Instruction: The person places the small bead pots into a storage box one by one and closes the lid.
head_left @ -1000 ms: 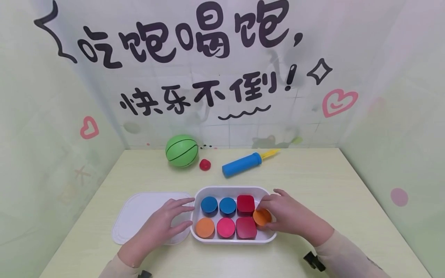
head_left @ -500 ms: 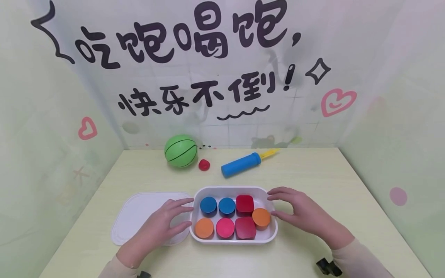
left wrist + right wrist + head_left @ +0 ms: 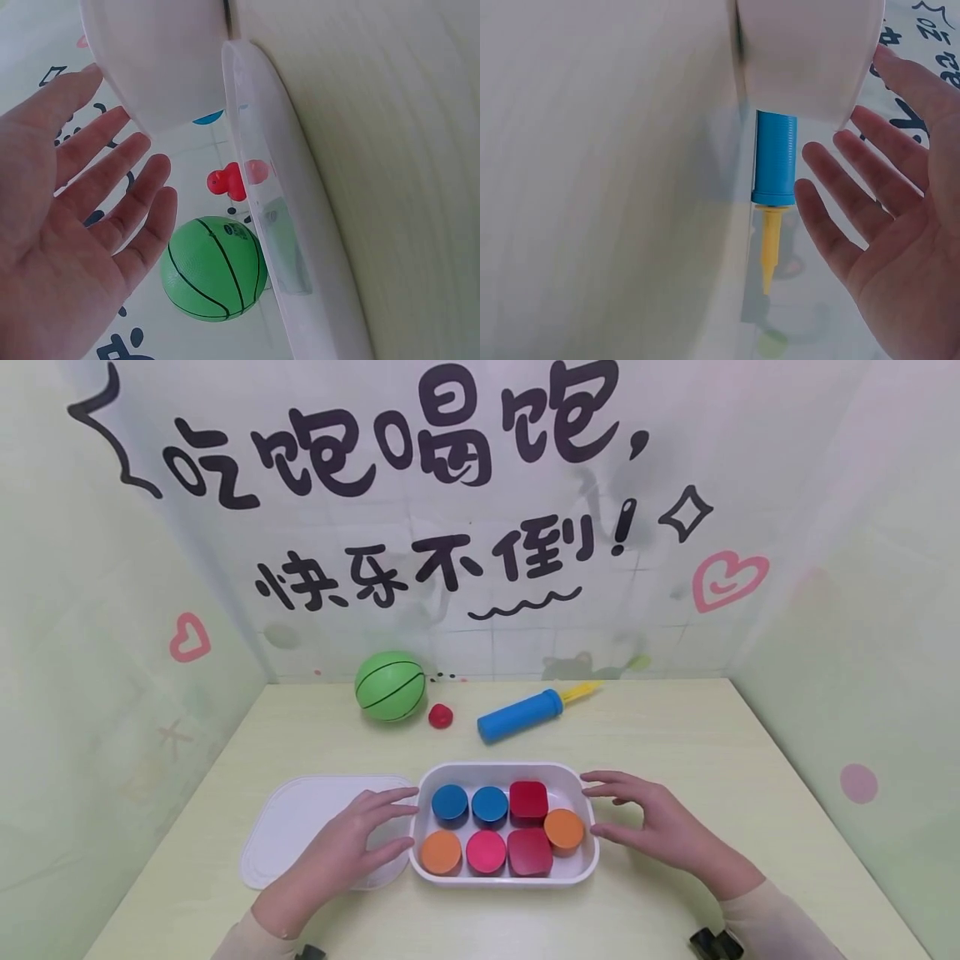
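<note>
A white plastic box point(image 3: 504, 881) stands on the table, holding several lids or blocks: two blue round ones point(image 3: 450, 803), two red squarish ones point(image 3: 528, 800), a pink round one point(image 3: 486, 852) and two orange round ones point(image 3: 564, 830). My left hand point(image 3: 352, 835) rests its fingertips at the box's left end, fingers spread. At the opposite end my right hand point(image 3: 660, 822) touches the rim with relaxed fingers. Both wrist views show the fingertips against the box's outer wall point(image 3: 157, 60), palms holding nothing.
A white lid point(image 3: 300, 810) lies on the table left of the box, under my left hand. Behind stand a green ball point(image 3: 390, 686), a small red object point(image 3: 440, 716) and a blue hand pump point(image 3: 521, 717) with a yellow nozzle. A printed cloth backdrop point(image 3: 480, 647) closes off the back.
My right hand has let go of the orange round piece at the box's right side and drawn back to the right end of the rim. My left hand stays in place.
</note>
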{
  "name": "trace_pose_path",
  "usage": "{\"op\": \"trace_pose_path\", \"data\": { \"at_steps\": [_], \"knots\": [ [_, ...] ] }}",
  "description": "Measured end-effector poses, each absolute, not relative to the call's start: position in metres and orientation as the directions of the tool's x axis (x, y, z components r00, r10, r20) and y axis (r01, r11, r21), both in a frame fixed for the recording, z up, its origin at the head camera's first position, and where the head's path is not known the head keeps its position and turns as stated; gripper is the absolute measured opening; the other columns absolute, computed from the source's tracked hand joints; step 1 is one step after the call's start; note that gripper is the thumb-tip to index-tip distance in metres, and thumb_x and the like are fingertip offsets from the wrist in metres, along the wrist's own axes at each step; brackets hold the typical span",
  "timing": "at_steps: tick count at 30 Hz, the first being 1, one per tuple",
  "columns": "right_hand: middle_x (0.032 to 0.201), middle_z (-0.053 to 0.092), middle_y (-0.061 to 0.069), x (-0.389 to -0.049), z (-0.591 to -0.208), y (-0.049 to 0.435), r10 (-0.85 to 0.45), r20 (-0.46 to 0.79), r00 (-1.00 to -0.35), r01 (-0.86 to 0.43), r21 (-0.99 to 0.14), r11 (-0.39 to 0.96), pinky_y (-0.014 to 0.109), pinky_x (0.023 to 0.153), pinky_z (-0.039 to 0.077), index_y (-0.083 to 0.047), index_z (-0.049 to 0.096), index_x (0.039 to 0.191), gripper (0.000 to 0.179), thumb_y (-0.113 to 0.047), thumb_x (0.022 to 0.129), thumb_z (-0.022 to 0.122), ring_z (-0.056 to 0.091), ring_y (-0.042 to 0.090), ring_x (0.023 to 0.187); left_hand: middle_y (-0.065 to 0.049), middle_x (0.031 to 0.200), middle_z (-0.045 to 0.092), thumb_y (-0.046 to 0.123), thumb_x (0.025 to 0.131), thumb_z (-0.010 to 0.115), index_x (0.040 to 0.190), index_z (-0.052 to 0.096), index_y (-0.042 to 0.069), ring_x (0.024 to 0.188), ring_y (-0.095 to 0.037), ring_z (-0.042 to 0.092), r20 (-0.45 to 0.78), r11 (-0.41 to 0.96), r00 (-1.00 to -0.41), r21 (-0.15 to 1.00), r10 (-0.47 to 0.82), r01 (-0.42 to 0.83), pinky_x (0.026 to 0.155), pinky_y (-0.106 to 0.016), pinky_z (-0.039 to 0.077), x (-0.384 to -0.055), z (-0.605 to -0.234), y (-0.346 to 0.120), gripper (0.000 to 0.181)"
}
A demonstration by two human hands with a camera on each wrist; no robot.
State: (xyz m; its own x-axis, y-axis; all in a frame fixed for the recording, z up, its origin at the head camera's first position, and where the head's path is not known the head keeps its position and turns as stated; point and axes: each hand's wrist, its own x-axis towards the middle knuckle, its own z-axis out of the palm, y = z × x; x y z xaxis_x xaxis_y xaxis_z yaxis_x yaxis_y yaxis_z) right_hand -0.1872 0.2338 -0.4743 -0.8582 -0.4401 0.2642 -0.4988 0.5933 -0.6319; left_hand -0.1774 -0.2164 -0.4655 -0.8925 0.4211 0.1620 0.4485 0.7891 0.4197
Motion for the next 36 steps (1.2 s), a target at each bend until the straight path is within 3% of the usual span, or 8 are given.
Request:
{"op": "trace_pose_path", "data": {
  "at_steps": [6, 13, 19, 25, 36],
  "knots": [
    [0.143, 0.064, -0.006, -0.188, -0.473, 0.233, -0.444, 0.245, -0.862, -0.497, -0.583, 0.643, 0.047, 0.101, 0.059, -0.024, 0.073, 0.129, 0.048, -0.038, 0.085, 0.086, 0.061, 0.024, 0.133, 0.006, 0.149, 0.060, 0.034, 0.089, 0.082, 0.129, 0.072, 0.025, 0.139, -0.026, 0.055, 0.174, 0.773, -0.891, 0.446, 0.419, 0.451, 0.113, -0.056, 0.048, -0.178, -0.468, -0.218, 0.042],
    [0.144, 0.064, -0.006, -0.187, -0.472, 0.232, -0.441, 0.227, -0.868, -0.485, -0.572, 0.661, 0.049, 0.102, 0.058, -0.024, 0.073, 0.129, 0.048, -0.037, 0.085, 0.086, 0.060, 0.024, 0.134, 0.008, 0.148, 0.060, 0.033, 0.090, 0.081, 0.130, 0.071, 0.026, 0.138, -0.024, 0.056, 0.173, 0.759, -0.889, 0.469, 0.423, 0.453, 0.113, -0.054, 0.049, -0.178, -0.470, -0.222, 0.042],
    [0.144, 0.063, -0.006, -0.187, -0.469, 0.231, -0.429, 0.194, -0.882, -0.456, -0.577, 0.678, 0.050, 0.102, 0.058, -0.025, 0.073, 0.129, 0.048, -0.044, 0.086, 0.083, 0.060, 0.025, 0.134, 0.010, 0.144, 0.063, 0.031, 0.091, 0.080, 0.132, 0.070, 0.026, 0.123, -0.019, 0.063, 0.156, 0.759, -0.908, 0.504, 0.389, 0.411, 0.092, -0.038, 0.061, -0.182, -0.471, -0.244, 0.043],
    [0.146, 0.062, -0.005, -0.186, -0.467, 0.230, -0.426, 0.164, -0.890, -0.436, -0.579, 0.689, 0.052, 0.102, 0.057, -0.024, 0.072, 0.130, 0.049, -0.043, 0.086, 0.083, 0.059, 0.027, 0.135, 0.003, 0.124, 0.073, 0.022, 0.087, 0.084, 0.125, 0.073, 0.017, 0.096, -0.018, 0.067, 0.208, 0.758, -0.899, 0.485, 0.385, 0.437, 0.074, -0.028, 0.058, -0.191, -0.467, -0.282, 0.040],
    [0.147, 0.061, -0.004, -0.185, -0.465, 0.230, -0.424, 0.137, -0.895, -0.420, -0.578, 0.700, 0.053, 0.103, 0.056, -0.024, 0.071, 0.131, 0.049, -0.044, 0.087, 0.082, 0.058, 0.029, 0.137, -0.001, 0.108, 0.076, 0.020, 0.085, 0.086, 0.120, 0.075, 0.014, 0.080, 0.000, 0.057, 0.159, 0.836, -0.954, 0.459, 0.256, 0.301, 0.064, -0.023, 0.051, -0.204, -0.461, -0.357, 0.038]
  ]
}}
